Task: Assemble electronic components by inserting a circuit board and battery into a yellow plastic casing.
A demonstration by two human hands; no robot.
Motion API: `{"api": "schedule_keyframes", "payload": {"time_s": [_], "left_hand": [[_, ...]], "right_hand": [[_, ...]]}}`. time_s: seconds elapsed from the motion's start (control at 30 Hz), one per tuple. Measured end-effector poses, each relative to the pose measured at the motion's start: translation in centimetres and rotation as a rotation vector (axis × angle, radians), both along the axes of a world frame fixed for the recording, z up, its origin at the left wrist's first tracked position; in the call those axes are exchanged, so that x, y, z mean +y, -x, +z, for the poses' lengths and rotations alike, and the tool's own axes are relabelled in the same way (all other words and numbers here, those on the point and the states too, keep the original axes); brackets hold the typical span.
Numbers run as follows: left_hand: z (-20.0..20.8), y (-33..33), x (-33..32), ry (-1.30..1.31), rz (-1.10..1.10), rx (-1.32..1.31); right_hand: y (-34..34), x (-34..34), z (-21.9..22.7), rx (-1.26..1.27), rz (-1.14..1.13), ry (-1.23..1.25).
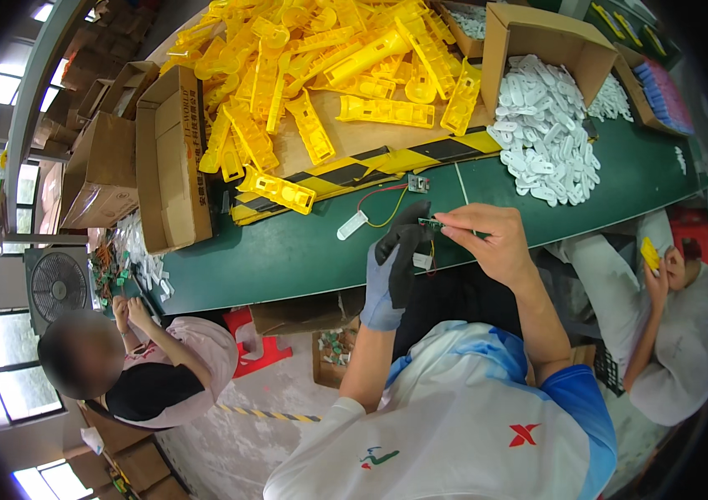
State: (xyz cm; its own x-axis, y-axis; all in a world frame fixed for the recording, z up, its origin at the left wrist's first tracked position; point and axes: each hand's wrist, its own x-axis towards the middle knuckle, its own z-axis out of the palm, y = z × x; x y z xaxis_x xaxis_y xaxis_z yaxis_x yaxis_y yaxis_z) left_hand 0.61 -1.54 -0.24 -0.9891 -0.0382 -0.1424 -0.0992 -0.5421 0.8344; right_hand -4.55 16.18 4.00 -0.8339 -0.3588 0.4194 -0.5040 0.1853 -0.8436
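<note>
Near the front edge of the green table, my left hand (393, 265), in a grey and black glove, is closed on a small green circuit board (431, 222). The bare fingers of my right hand (496, 242) pinch the board's other end. Below it hangs a small white rectangular part (423, 262) on thin wires. Just beyond my left hand lies a similar white part (352, 225), joined by red and yellow wires to a small module (418, 183). A thin pale strip (462, 185) lies to the right of that module.
Yellow plastic housings (312, 129) are heaped beyond a black-and-yellow taped edge (371, 162). White plastic pieces (545, 133) spill from a cardboard box (545, 33) at right. An open carton (175, 158) stands left. One person (171, 367) works at left, another (662, 325) at right.
</note>
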Motion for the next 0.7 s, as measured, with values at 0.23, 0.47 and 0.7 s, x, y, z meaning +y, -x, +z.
{"api": "schedule_keyframes", "payload": {"time_s": [0.23, 0.47, 0.7], "left_hand": [[0.6, -0.9, -0.2, 0.108, -0.051, 0.303], [0.3, -1.0, -1.3, 0.551, 0.103, 0.245], [3.2, -1.5, -2.8, 0.96, 0.226, 0.27]], "right_hand": [[-0.6, 0.6, -1.1, -0.33, 0.052, 0.142], [-1.7, -0.6, -2.9, -0.561, 0.152, 0.256], [-1.4, -0.5, -4.1, -0.762, 0.14, 0.371]]}}
